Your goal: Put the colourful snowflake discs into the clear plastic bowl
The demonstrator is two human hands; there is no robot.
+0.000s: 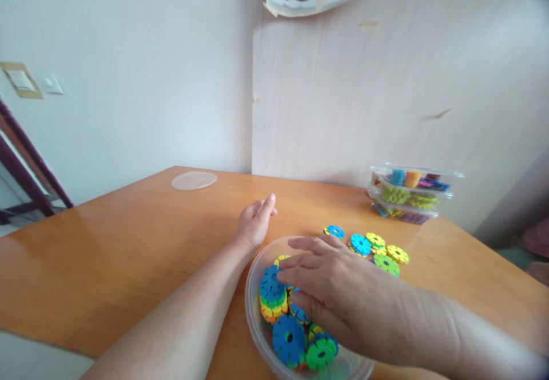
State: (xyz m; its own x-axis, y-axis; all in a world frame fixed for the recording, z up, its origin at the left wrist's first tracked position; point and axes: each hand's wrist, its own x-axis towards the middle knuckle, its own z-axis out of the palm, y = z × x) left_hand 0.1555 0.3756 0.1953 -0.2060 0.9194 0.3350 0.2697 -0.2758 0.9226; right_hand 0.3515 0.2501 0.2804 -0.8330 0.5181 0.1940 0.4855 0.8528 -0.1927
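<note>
A clear plastic bowl [253, 311] near the table's front edge holds several toothed plastic discs [289, 337] in blue, green, yellow and orange. My right hand [338, 291] reaches into the bowl, fingers stretched flat over the discs and touching them. Just beyond the bowl's far rim, my left hand [256, 220] rests on the wooden table [128, 248] with its fingers loosely together and extended, holding nothing. Several more discs [371, 247] lie loose on the table right of the bowl.
A clear lidded box [409, 194] of coloured pieces stands at the back right by the wall. A round transparent lid [194, 180] lies at the table's far left edge. A wooden panel backs the table.
</note>
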